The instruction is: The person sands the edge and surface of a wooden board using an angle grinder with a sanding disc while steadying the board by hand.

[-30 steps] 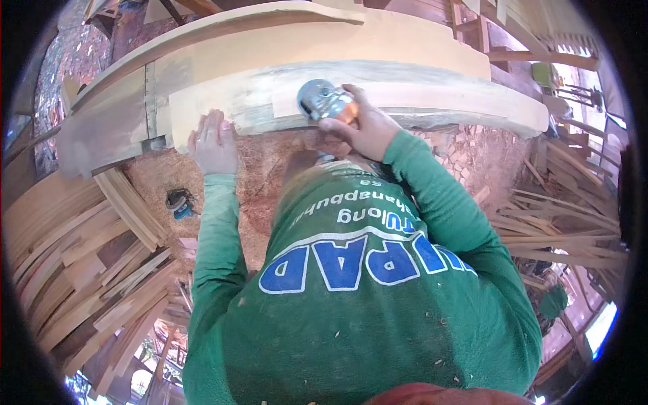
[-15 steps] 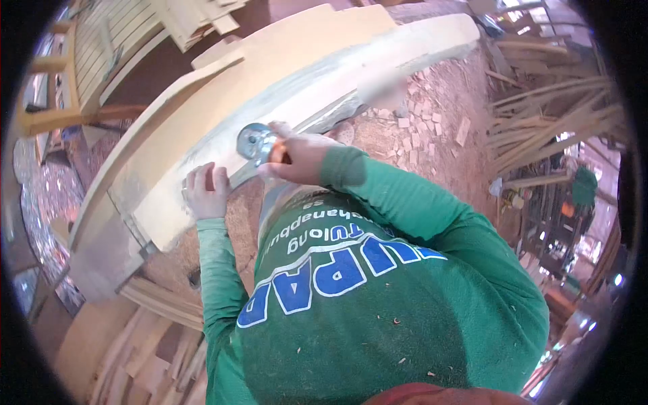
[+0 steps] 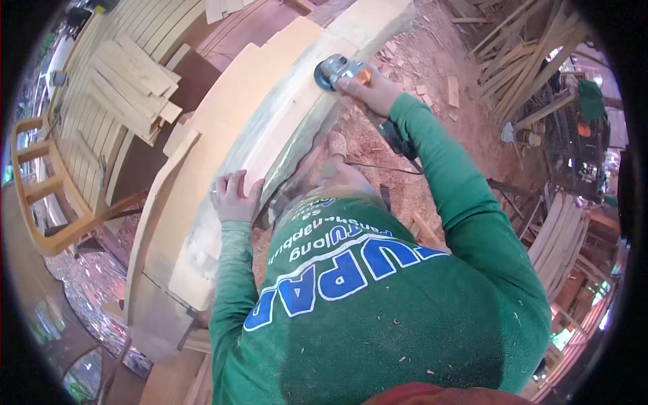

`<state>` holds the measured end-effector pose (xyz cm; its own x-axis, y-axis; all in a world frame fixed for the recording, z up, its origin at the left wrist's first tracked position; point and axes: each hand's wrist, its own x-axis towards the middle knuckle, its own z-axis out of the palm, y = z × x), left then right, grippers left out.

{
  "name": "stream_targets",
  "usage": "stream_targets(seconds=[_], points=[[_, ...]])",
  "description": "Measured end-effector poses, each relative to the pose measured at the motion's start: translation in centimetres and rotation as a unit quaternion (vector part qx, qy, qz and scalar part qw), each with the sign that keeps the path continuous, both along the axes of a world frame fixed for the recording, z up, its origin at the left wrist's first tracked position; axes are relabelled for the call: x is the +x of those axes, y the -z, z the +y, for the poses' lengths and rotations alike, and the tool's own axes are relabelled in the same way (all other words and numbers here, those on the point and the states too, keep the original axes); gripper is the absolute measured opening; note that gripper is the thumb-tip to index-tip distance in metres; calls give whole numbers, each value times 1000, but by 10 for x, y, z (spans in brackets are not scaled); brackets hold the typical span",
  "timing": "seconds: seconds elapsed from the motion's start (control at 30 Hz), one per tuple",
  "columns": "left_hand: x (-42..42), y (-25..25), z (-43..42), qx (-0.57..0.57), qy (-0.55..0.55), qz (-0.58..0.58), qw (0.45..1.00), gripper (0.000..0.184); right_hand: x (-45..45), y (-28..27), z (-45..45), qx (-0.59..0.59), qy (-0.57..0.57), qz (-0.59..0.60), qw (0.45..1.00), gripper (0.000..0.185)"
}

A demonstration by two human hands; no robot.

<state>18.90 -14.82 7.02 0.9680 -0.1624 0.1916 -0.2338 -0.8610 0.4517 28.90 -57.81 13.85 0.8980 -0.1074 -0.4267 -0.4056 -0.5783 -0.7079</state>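
Observation:
My right hand (image 3: 372, 91) is wrapped around an angle grinder (image 3: 345, 69) with a round disc at its front. The disc is at the pale face of a large curved wooden piece (image 3: 287, 131), toward its far end. A cord trails from the tool's rear. Lower down on the same wood, my left hand (image 3: 237, 197) rests with fingers spread and slightly bent, holding no tool. Greyish patches and fine dust mark the wood around both hands.
Wood chips and offcuts (image 3: 452, 91) litter the floor. Loose boards (image 3: 128, 77) lie on a slatted surface at upper left, near a wooden frame (image 3: 50, 202). Long sticks (image 3: 523, 64) are piled at right. A foot in a clog (image 3: 337, 145) stands below the wood.
My right hand has carried the grinder away from my left hand, up toward the wood's far end. My left hand stays on the wood. The view has turned.

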Motion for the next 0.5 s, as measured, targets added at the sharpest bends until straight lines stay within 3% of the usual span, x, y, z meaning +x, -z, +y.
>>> stream_targets(seconds=[0.13,0.27,0.5], points=[[2,-4,0,6,-12,37,999,48,38,21,-63,16,24,-39,999,109],[0,-3,-3,4,-23,33,999,41,67,39,-96,14,12,-15,1000,115],[-10,2,-6,-5,-62,4,998,21,13,0,-4,33,-70,27,997,111]])
